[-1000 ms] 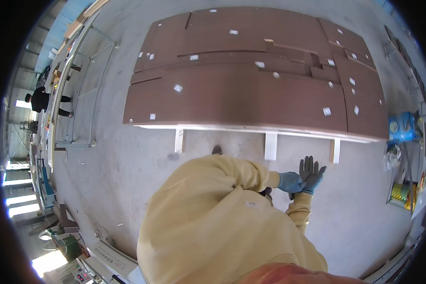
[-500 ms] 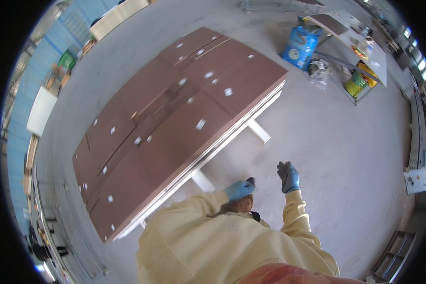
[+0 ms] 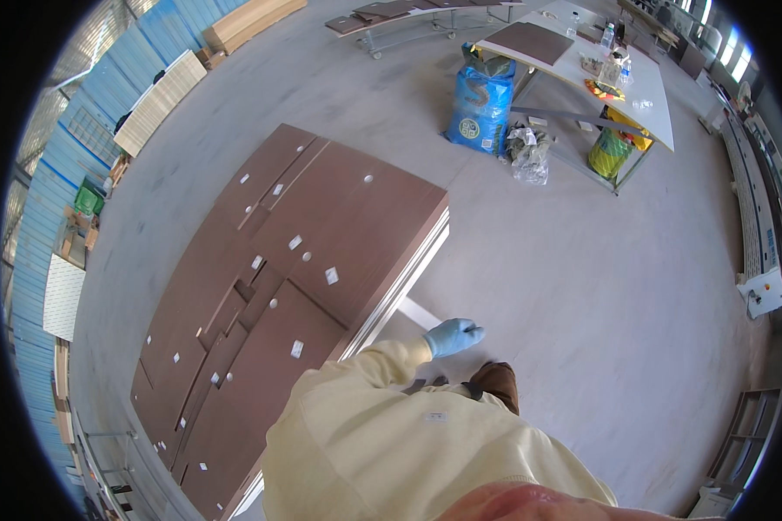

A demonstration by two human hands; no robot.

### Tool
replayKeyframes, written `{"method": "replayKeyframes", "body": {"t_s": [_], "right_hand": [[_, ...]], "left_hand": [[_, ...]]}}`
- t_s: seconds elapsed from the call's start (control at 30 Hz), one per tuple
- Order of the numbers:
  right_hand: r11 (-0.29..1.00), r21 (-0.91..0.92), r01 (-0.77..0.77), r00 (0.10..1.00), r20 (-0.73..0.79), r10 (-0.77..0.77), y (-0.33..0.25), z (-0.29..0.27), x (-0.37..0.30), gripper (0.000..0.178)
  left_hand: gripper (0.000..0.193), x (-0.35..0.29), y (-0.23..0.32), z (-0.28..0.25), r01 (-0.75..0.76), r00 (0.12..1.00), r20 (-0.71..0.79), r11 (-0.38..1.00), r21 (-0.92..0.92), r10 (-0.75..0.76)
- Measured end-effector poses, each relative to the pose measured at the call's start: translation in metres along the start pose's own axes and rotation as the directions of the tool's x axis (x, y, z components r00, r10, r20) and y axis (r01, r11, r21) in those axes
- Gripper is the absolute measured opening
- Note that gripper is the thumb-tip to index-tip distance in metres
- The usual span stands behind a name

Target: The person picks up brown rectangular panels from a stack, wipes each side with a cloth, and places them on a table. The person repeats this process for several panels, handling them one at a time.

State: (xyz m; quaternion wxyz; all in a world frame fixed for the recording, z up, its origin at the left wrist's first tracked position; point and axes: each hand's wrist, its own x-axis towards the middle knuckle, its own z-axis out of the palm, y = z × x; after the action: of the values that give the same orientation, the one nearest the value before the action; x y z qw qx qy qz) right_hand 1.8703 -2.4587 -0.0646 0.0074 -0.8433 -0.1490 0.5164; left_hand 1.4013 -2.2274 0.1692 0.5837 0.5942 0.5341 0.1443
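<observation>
The left hand [image 3: 454, 337] had its grip curled closed, with nothing visible in it; the right hand was out of view; the brown panel stack [image 3: 256, 321] lay beside the left sleeve [image 3: 389, 360]; the white support [image 3: 418, 313] jutting from beneath could have tripped a careless step.

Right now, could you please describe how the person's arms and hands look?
The left hand wears a light blue glove, with no marking that I can make out. The left sleeve is long and pale yellow, reaching down to the glove. The right hand does not show.
</observation>
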Motion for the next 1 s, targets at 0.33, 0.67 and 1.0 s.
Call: {"method": "replayKeyframes", "body": {"t_s": [0.33,0.67,1.0], "right_hand": [[0.609,-0.668,0.428,0.892,0.202,-0.405,-0.349,-0.111,0.197,0.068],[0.6,-0.038,0.799,0.601,0.049,-0.798,-0.996,-0.15,0.225,0.032],[0.488,-0.547,0.68,0.726,0.594,-0.345,-1.224,-0.027,0.234,0.03]], "left_hand": [[0.041,0.272,0.074,-0.111,0.113,0.981,-0.141,0.984,-0.138,-0.132],[0.044,0.385,0.06,-0.257,0.148,0.817,-0.42,0.849,-0.507,-0.394],[0.052,0.537,0.135,-0.503,0.036,0.646,-0.675,0.897,-0.44,-0.357]]}}
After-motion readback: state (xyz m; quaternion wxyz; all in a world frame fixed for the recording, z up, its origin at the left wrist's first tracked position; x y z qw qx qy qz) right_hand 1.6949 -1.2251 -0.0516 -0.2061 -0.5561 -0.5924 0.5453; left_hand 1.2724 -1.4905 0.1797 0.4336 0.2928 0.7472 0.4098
